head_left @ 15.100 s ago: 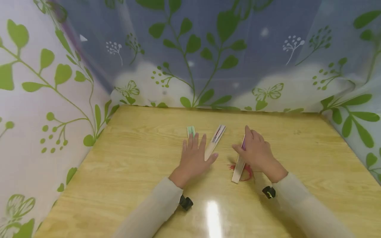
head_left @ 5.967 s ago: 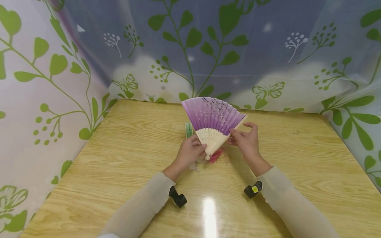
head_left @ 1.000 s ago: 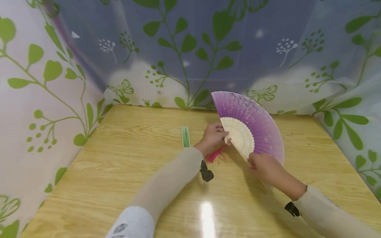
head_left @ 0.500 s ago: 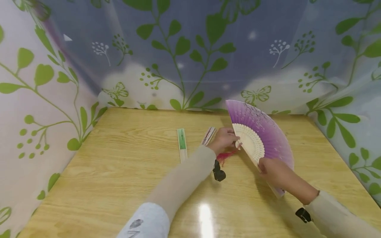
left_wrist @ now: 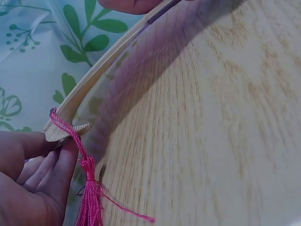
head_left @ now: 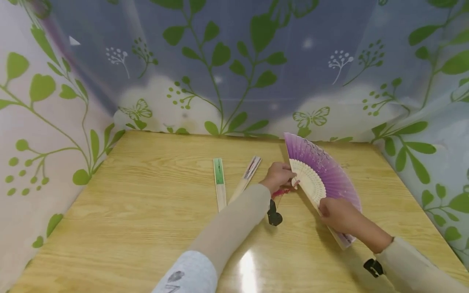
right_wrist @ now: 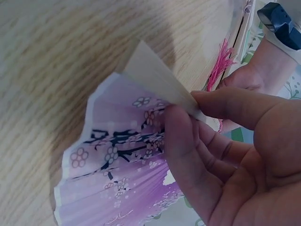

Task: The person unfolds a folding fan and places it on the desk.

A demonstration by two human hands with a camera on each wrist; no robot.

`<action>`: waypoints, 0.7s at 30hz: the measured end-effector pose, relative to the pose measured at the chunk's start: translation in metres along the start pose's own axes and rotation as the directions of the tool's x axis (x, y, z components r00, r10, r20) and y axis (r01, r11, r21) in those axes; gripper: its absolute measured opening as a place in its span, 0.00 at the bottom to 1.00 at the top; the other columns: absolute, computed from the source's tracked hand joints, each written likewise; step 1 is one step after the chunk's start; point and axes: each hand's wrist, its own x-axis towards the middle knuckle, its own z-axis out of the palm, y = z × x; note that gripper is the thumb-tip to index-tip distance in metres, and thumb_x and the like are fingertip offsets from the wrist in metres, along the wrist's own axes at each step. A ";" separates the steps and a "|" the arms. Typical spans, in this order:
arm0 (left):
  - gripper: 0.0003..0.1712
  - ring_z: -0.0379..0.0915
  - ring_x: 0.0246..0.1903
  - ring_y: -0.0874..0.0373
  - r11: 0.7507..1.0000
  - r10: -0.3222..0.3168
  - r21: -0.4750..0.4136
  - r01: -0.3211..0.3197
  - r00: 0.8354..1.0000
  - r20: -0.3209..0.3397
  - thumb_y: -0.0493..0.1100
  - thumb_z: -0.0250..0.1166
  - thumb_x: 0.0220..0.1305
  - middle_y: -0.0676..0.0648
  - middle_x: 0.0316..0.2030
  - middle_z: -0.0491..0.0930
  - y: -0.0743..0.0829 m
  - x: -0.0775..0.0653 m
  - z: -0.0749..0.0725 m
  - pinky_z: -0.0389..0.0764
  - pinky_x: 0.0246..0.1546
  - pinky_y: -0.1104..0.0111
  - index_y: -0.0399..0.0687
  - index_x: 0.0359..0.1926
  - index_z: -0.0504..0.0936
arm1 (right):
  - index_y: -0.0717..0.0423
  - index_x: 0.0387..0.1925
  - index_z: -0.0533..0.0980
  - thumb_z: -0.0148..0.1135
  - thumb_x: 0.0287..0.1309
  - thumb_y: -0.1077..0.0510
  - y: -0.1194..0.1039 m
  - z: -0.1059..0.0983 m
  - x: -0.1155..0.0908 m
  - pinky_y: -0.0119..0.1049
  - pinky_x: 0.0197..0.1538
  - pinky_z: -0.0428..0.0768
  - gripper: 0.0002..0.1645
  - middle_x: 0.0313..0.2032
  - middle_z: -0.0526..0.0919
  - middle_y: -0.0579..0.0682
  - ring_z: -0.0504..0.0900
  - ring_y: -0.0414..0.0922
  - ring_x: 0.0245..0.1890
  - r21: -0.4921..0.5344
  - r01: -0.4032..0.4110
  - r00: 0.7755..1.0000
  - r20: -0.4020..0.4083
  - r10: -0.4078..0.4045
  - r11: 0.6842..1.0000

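A purple folding fan (head_left: 331, 179) with blossom print and pale wooden ribs is spread wide above the table. My left hand (head_left: 277, 176) pinches its pivot end, where a pink tassel (left_wrist: 89, 202) hangs from a cord loop. With thumb and fingers, my right hand (head_left: 340, 215) grips the wooden outer stick (right_wrist: 157, 75) along the fan's near side. In the right wrist view the pleated cloth spreads out beside my fingertips. To the left of the fan lie two folded fans: one with green cloth (head_left: 219, 175), one with pale patterned cloth (head_left: 253, 163), partly hidden by my left sleeve.
Everything is over a wooden table (head_left: 146, 228). Behind it hangs a leaf-printed curtain (head_left: 234, 61), and similar cloth stands at both sides. A black wrist camera (head_left: 275, 213) sits below my left hand.
Earlier the purple fan lay folded under my right hand; then it was partly open, and now it is spread wide. In the last second it tilted lower, and the folded fans came into fuller view.
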 end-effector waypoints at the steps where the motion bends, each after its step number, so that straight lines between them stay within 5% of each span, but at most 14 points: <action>1: 0.12 0.81 0.26 0.54 1.000 0.000 0.007 0.000 1.000 -0.003 0.28 0.64 0.61 0.40 0.32 0.84 -0.001 0.001 0.001 0.85 0.29 0.67 0.29 0.46 0.82 | 0.53 0.21 0.68 0.68 0.47 0.65 0.000 0.001 0.000 0.34 0.25 0.68 0.15 0.19 0.69 0.44 0.68 0.41 0.21 0.003 -0.002 1.000 0.001 0.002 1.000; 12: 0.12 0.66 0.11 0.64 0.993 -0.030 0.113 0.029 1.000 0.001 0.38 0.63 0.66 0.50 0.18 0.77 -0.011 0.008 0.009 0.63 0.08 0.74 0.38 0.48 0.84 | 0.57 0.28 0.67 0.66 0.50 0.65 0.003 0.008 -0.003 0.34 0.19 0.72 0.13 0.21 0.73 0.47 0.73 0.40 0.16 0.108 -0.084 0.994 0.072 0.077 0.991; 21: 0.13 0.69 0.16 0.66 0.998 -0.012 0.057 0.011 1.000 0.013 0.41 0.60 0.67 0.52 0.23 0.77 -0.009 0.004 0.016 0.69 0.17 0.77 0.35 0.43 0.85 | 0.59 0.30 0.67 0.62 0.53 0.67 0.005 0.001 0.000 0.32 0.15 0.73 0.11 0.18 0.72 0.49 0.74 0.41 0.12 0.158 -0.152 0.980 0.154 0.128 0.976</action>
